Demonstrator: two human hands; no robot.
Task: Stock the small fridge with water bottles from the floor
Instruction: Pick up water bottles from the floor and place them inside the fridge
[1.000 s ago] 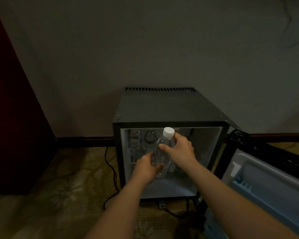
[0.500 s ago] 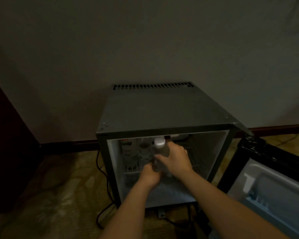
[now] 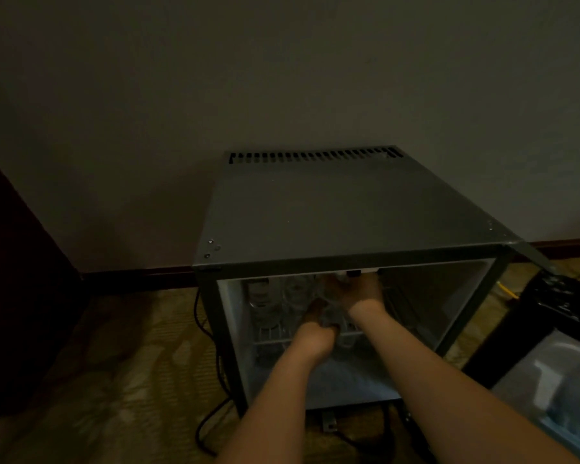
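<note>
Reaching into the fridge [image 3: 349,212], your hands, left hand [image 3: 315,333] and right hand [image 3: 357,291], grip a water bottle [image 3: 330,313] beside bottles already shelved [image 3: 275,296], so you're partway.

Hotel-like room — minibar fridge [image 3: 345,212], patterned carpet [image 3: 141,363]

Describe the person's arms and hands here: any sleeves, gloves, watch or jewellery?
Both forearms are bare up to the frame edge, no sleeves showing. The left hand and right hand wear no gloves. No watch, bracelet or ring is visible, though the dim, blurred picture could hide a thin ring.
</note>
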